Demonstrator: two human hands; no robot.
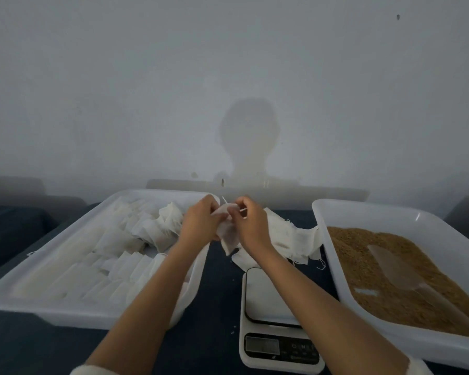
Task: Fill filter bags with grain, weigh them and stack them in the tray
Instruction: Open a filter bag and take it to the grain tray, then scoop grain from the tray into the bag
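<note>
Both hands are up over the desk (217, 315) working one bag (228, 234) between the tray (65, 318) and the grain bin (336, 212). Left hand (201, 223) has its fingers curled round the bag's top edge, and the right hand (251, 226) pinches what looks like the drawstring (243, 210) next to it. So both are holding, nothing spread wide.

Looks like the cinching step to me. I'd hold the neck steady with the left and pull the string sideways in one smooth go, so nothing spills and the mesh doesn't tear.

The bag hangs with its long axis running top to bottom, mouth up at the fingers and bottom corner pointing down toward the scale (271, 293), tilted a bit. Can't tell how full it is.
</note>
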